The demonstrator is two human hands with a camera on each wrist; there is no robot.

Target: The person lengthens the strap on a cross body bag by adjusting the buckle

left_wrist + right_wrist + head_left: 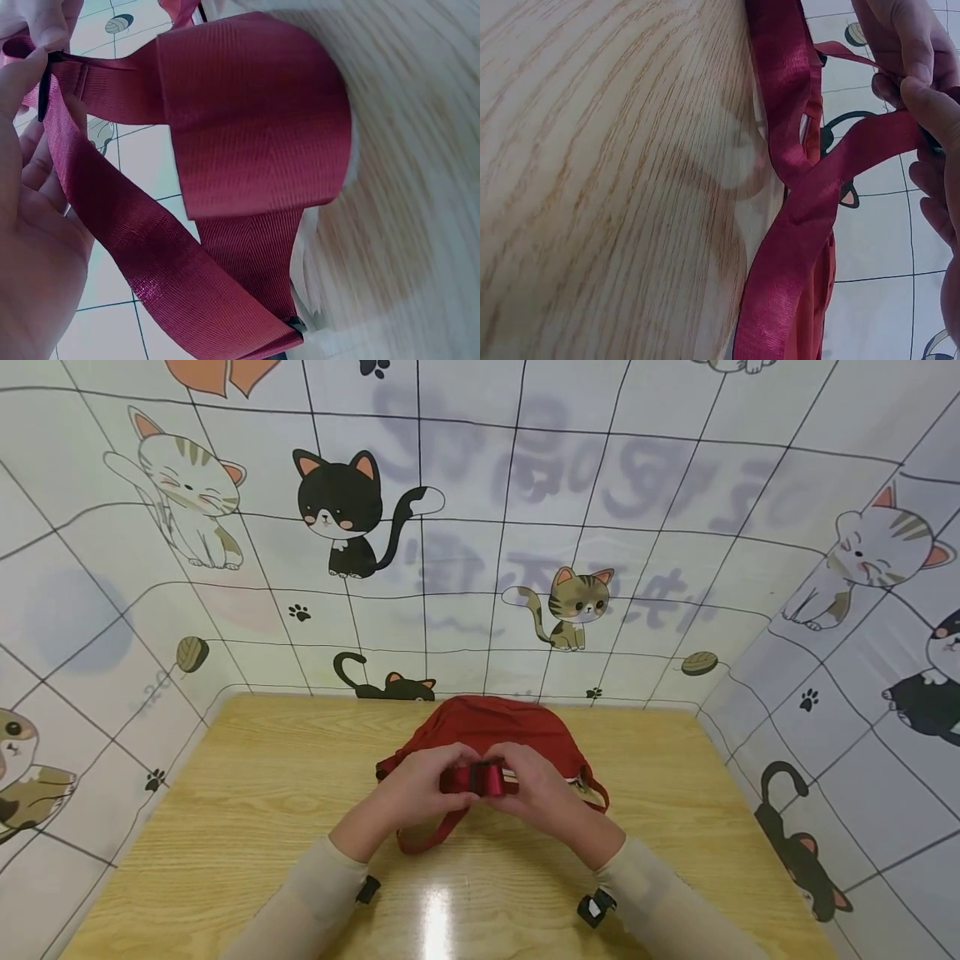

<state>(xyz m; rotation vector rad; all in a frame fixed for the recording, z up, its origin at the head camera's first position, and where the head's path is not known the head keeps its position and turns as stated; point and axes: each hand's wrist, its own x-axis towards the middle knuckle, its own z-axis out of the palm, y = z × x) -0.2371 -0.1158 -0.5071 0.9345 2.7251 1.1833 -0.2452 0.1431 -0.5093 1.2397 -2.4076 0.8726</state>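
- Near: my sleeves (311, 893) reach in over the table (277, 802), one from the left, one from the right.
- Middle: left hand (422, 783) pinches the strap (492, 779) at its dark slider (476, 778). Right hand (546, 795) pinches the strap just to the right. Hands close together; cannot tell whether fingertips touch.
- Step, my judgement: working the strap at the slider, likely to thread it or set its length. Next move probably calls for steadying the slider on the left while the right draws webbing flat, without a twist.
- Left wrist view: shows a broad strap loop and a second black fitting (297, 324) low down, neither readable from the head.
- Right wrist view: shows the strap crossing itself; fingers mostly hide the slider there.
- Beyond: red bag (498, 727) on the table's far side, its full outline clearest in the head view.
- Far: cat-print backdrop (465, 552).
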